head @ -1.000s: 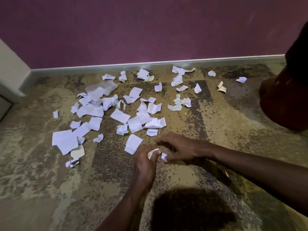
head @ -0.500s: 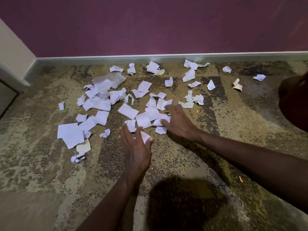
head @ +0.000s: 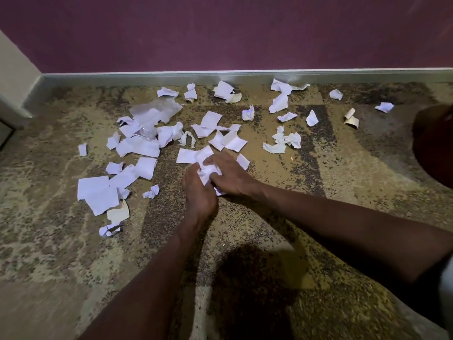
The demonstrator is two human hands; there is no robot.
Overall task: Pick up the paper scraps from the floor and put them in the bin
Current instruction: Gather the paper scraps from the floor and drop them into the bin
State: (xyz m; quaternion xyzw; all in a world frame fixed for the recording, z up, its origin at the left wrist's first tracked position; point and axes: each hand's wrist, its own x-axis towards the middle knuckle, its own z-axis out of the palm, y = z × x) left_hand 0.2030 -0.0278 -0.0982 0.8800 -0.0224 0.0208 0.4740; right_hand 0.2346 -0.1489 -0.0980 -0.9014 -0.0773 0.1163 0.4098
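Observation:
Several white paper scraps point(head: 144, 146) lie scattered over the patterned floor, flat or crumpled, from the left across to the skirting board. In the middle, my left hand point(head: 199, 192) and my right hand point(head: 229, 174) meet around a small bunch of gathered scraps point(head: 208, 169), fingers curled over it from both sides. A dark rounded object, perhaps the bin point(head: 434, 146), shows at the right edge, mostly cut off.
A purple wall point(head: 220, 33) with a pale skirting board point(head: 171, 77) bounds the far side. A beige corner post point(head: 14, 77) stands at the left. More scraps point(head: 282, 141) lie to the right of my hands. My shadow falls on the floor near me.
My right hand swept scraps from the pile back toward my left hand. Both hands have now closed together on a bunch of paper. The camera shifted slightly.

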